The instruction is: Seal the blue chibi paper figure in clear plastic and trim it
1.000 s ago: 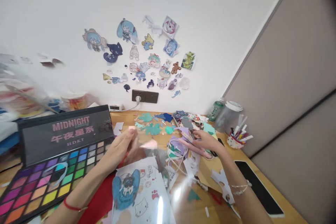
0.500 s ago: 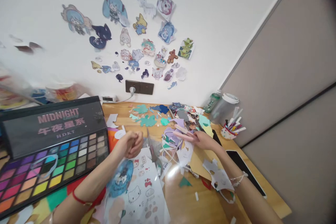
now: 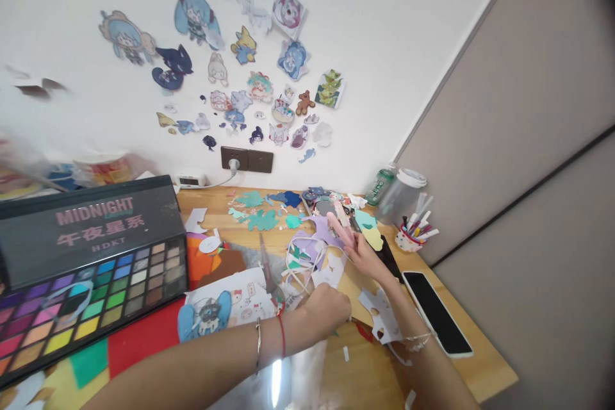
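Pink tool (image 3: 339,229), right of the cord (image 3: 294,264), is gripped by the right hand (image 3: 366,257); the left hand (image 3: 329,312), a fist, contents unclear, could snag the cord's loops, dragging nearby cutouts (image 3: 331,271).

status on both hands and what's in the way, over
Right hand gripping pink object. Left hand closed, contents hidden. White paper cutout close by.
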The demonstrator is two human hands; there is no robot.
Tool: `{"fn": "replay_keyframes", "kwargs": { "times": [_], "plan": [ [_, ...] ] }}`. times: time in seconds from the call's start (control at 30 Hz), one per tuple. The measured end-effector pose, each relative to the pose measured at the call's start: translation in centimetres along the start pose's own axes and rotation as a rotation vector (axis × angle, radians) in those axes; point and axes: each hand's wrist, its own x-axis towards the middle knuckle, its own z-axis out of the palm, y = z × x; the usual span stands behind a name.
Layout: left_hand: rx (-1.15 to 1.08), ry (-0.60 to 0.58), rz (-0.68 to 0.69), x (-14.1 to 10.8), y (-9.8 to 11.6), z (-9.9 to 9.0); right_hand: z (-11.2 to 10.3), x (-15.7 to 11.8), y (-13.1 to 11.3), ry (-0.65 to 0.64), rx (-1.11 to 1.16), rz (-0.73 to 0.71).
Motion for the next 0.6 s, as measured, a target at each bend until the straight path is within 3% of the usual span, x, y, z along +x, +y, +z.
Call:
{"fn": "replay_keyframes", "kwargs": {
  "times": [0.13, 0.23, 0.4, 0.6],
  "plan": [
    [0.113, -0.038, -0.010, 0.1, 0.1, 0.0, 0.4, 0.2, 1.1, 0.063, 0.141, -0.007],
    [0.141, -0.045, -0.003, -0.2, 0.0, -1.3, -0.1, 0.5, 1.7, 0.106, 0.238, 0.002],
    [0.062, 0.067, 0.038, -0.5, -0.8, -6.8, -1.1, 0.5, 2.3, 0.134, 0.382, -0.003],
    [-0.169, 0.298, 0.024, 0.1, -3.7, -13.9, -1.4, 0.0, 2.2, 0.147, 0.468, -0.024]
  ]
}}
